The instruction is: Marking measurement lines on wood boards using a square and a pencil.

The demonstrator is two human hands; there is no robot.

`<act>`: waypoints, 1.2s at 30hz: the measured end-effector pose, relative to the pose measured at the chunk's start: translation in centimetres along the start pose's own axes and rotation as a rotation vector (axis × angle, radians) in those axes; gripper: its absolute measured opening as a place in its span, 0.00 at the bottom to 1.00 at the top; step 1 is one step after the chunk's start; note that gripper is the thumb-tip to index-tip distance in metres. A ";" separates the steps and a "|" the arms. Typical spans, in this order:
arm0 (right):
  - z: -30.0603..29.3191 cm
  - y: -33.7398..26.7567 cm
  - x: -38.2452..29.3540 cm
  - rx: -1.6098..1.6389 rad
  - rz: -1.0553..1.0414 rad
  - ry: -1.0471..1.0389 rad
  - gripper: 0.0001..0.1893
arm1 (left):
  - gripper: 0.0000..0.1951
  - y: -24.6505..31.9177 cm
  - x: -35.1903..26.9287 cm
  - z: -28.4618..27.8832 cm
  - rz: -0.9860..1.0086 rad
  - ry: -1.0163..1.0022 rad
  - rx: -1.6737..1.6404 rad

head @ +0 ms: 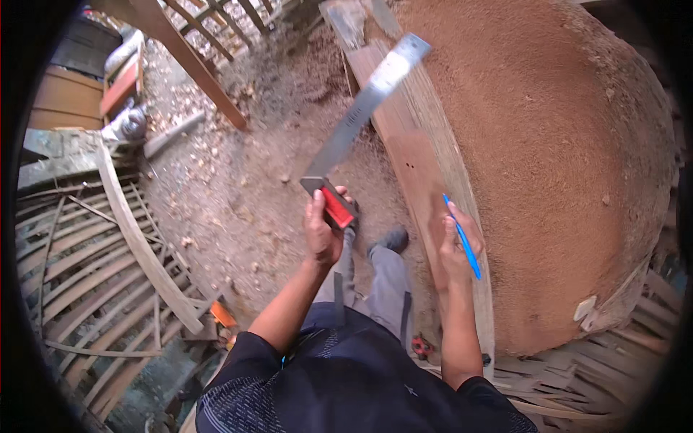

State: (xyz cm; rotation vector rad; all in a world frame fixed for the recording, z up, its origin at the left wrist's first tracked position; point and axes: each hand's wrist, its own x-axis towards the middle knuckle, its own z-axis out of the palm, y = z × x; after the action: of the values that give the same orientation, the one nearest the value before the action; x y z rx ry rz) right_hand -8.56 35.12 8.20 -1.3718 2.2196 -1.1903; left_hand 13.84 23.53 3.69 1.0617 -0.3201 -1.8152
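My left hand point(325, 230) grips the black and red stock of a try square point(368, 100), its steel blade pointing up and to the right. The blade bears markings and is raised in front of me, partly over a plank in the view. Between the fingers and thumb of my right hand point(460, 243) is a blue pen point(461, 235). That hand is over a reddish-brown wooden board point(417, 162), which lies along a longer, paler plank point(452, 146). Two small dark holes show in the board. Whether my right hand rests on the board I cannot tell.
A large mound of brown sawdust point(547, 178) lies right of the plank. Many wooden strips point(97, 270) and a curved pale board point(146, 243) are on the left. A brown beam point(200, 70) slants down at the upper left. Wood chips point(216, 178) litter the dirt ground.
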 end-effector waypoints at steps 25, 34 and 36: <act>4.4 6.6 0.4 0.126 -0.090 -0.108 0.20 | 0.15 -12.1 2.9 4.1 0.238 -0.109 0.565; 4.4 6.7 0.2 0.171 -0.055 -0.095 0.21 | 0.15 -12.5 3.7 5.3 0.158 -0.090 0.511; 4.4 6.7 0.2 0.174 -0.049 -0.096 0.21 | 0.15 -12.8 3.6 5.6 0.179 -0.034 0.452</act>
State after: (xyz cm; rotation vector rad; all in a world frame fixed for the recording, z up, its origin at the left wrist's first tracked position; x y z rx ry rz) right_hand -10.20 34.16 0.41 -1.3895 1.9780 -1.2725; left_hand 1.18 25.56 -2.85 1.2631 -0.8489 -1.6380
